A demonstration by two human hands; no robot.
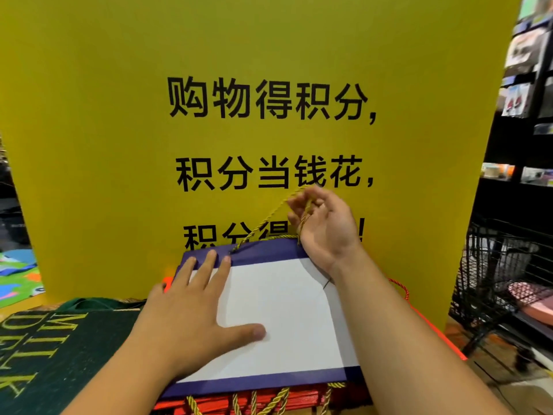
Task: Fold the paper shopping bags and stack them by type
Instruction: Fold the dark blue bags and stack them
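Observation:
A flat white paper bag with navy-blue borders (284,313) lies on top of a stack of red bags (239,404) in front of me. My left hand (191,319) presses flat on the white panel, fingers spread toward the far blue edge. My right hand (323,226) is raised at the bag's far right corner and pinches the gold rope handle (263,223), lifting it off the bag. More gold rope handles (254,401) hang out at the near edge of the stack.
A dark green bag with gold lettering (54,348) lies flat at the left. A big yellow sign with black characters (239,85) stands right behind the stack. A black wire basket (502,271) and dark shelves (526,115) are at the right.

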